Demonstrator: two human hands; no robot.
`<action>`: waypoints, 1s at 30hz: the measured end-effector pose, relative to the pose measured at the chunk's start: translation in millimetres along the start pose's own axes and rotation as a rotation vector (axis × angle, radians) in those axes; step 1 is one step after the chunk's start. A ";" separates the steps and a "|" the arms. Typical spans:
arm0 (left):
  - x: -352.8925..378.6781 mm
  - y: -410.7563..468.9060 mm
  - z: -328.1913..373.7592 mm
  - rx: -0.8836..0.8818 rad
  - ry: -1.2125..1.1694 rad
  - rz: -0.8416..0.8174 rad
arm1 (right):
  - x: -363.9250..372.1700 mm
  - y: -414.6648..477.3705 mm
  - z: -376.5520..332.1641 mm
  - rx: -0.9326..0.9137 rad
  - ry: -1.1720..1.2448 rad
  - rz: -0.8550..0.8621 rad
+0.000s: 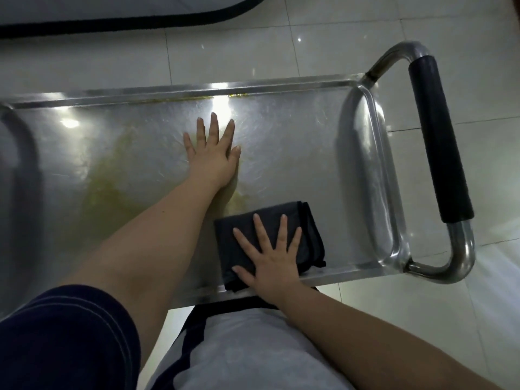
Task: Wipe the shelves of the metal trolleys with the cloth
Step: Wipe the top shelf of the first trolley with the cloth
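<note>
The top shelf (295, 153) of a stainless steel trolley fills the middle of the view. It carries yellowish smears at the left centre and along the far rim. My left hand (212, 154) lies flat on the shelf's middle with its fingers spread. A folded dark cloth (281, 218) sits at the near edge, right of centre. My right hand (268, 254) presses flat on the cloth with straight, spread fingers.
The trolley's push handle (439, 136), a steel tube with a black grip, juts out at the right end. Pale floor tiles (281, 38) surround the trolley. A light mat with a black border (118, 22) lies at the top left.
</note>
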State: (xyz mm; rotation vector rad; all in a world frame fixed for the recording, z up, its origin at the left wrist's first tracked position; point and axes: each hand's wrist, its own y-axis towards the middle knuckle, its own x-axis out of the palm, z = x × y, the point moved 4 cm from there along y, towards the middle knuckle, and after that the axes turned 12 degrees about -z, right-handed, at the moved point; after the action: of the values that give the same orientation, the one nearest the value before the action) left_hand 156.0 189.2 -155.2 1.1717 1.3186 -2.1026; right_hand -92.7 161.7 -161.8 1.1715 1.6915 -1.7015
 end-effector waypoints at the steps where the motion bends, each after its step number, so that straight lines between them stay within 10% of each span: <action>1: -1.6 -4.6 -3.8 -0.017 0.015 0.000 | 0.3 -0.1 0.8 0.000 -0.004 -0.008; 13: 15.0 -89.5 -111.2 -0.280 -0.098 0.061 | -9.3 1.4 15.0 -0.109 -0.101 -0.036; 30: -18.1 -38.4 -167.1 0.007 0.158 -0.009 | -8.8 12.0 -61.0 0.062 -0.031 0.070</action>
State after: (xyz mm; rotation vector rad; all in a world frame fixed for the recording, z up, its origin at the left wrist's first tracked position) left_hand 213.8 351.6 -154.0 1.3608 1.3877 -2.0589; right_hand -63.5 216.8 -154.0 1.2114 1.5707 -1.7319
